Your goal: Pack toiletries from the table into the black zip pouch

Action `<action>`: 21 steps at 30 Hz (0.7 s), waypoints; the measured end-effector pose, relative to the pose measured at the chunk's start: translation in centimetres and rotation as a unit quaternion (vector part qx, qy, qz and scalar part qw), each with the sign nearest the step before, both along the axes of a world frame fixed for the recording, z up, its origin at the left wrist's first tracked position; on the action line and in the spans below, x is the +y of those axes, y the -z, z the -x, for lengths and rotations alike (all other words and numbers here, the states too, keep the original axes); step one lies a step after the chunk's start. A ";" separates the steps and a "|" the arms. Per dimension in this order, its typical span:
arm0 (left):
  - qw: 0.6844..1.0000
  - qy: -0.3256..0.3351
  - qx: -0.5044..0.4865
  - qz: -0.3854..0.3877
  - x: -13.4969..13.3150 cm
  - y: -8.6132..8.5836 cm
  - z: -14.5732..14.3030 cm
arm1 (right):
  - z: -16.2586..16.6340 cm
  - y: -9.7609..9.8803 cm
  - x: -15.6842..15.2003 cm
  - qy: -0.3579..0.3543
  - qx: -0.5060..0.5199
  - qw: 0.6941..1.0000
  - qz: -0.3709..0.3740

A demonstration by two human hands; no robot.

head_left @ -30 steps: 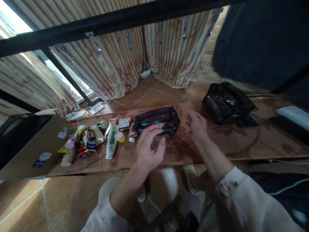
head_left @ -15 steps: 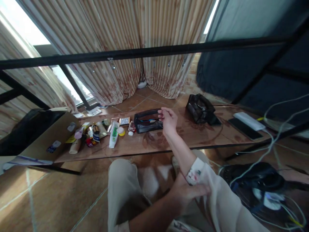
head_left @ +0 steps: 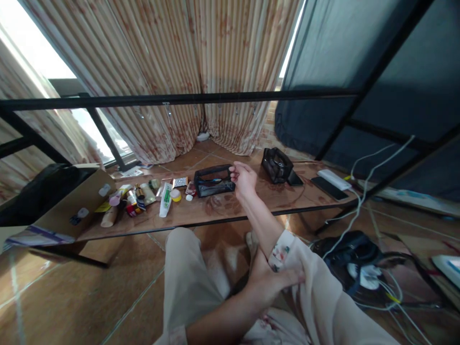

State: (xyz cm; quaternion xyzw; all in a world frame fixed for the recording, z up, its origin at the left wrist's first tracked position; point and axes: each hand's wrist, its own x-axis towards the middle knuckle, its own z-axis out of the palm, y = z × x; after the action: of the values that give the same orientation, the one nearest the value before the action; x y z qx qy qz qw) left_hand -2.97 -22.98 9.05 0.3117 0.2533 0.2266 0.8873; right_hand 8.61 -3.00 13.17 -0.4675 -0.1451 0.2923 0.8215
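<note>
My right hand [head_left: 243, 178] reaches forward to the right end of a black see-through pouch [head_left: 212, 181] on the low wooden board [head_left: 258, 203]; its fingers curl at the pouch's edge. A blue item lies inside the pouch. My left hand [head_left: 273, 279] is down by my lap, its fingers pinched on the cuff of my right sleeve [head_left: 287, 254]. Left of the pouch lie a white and green tube [head_left: 166, 200], a yellow-capped item [head_left: 176, 195] and several small bottles and tubes [head_left: 132, 203].
A cardboard box [head_left: 68, 206] and a black bag [head_left: 36, 191] sit at the board's left end. A second black pouch [head_left: 276, 165], a phone [head_left: 323, 188] and a white bar [head_left: 332, 178] lie to the right. Cables and a black bag [head_left: 355, 258] are on the tiled floor; a black metal frame [head_left: 179, 99] crosses ahead.
My left hand left the pouch and dropped to my right sleeve cuff. My right hand moved onto the pouch's right end. The view pulled back and tilted up.
</note>
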 end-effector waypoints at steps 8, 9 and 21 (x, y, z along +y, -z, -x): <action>0.986 0.085 -0.061 0.133 -3.0 -0.5 0.3 | -2.3 -3.4 -1.0 0.024 0.052 0.998 -0.028; 0.986 0.084 -0.058 0.133 -3.0 -0.6 0.2 | -2.4 -3.5 -1.2 0.023 0.054 0.998 -0.030; 0.974 0.131 -0.032 0.185 -3.7 0.0 0.6 | -1.9 1.7 -2.0 0.018 -0.015 0.995 0.094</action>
State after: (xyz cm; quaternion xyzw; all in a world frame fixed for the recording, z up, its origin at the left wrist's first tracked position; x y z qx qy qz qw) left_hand -3.58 -26.71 9.05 0.1653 0.2197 0.0678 0.9591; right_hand 10.49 -4.96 11.50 -0.5497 -0.1206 0.2828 0.7768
